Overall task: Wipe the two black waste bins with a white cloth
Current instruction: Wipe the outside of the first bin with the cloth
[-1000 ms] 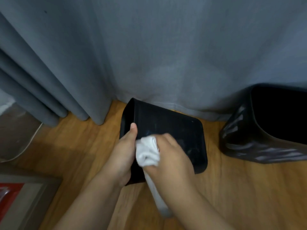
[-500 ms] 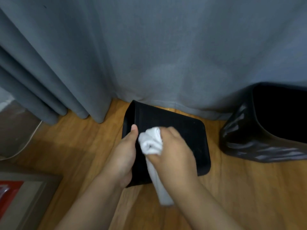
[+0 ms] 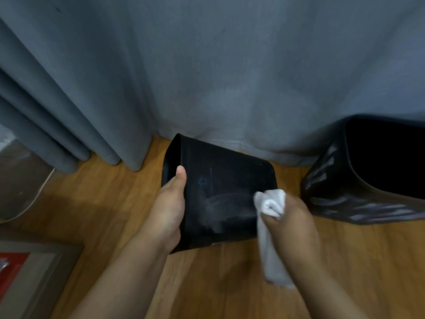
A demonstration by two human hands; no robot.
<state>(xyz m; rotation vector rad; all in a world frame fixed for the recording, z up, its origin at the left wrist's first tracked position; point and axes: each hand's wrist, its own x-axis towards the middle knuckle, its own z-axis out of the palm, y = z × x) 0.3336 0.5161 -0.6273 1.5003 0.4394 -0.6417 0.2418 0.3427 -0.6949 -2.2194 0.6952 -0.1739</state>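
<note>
Nearest the camera, two bare forearms reach forward over a warm brown wood-plank floor [image 3: 230,284] with a smooth, slightly glossy grain. The right hand [image 3: 292,224] is clenched around a bunched white cloth [image 3: 271,204], soft and crumpled at the knuckles, with a limp tail hanging down past the wrist; the wad touches the right edge of a matte black rectangular plastic waste bin [image 3: 220,192] lying tipped on its side on the floor. The left hand [image 3: 169,210] grasps that bin's left edge, thumb laid over the upward-facing flat side, the other fingers hidden behind. The bin's side is smooth with rounded corners and shows faint dull smears. At lower left lies a flat grey-brown board with a red patch [image 3: 25,275]. Well apart to the right stands a second black waste bin lined with a shiny wrinkled black plastic bag [image 3: 358,194], upright, its mouth dark. Behind both hangs a heavy grey-blue fabric curtain [image 3: 207,65], pleated at left, its hem reaching the floor.
</note>
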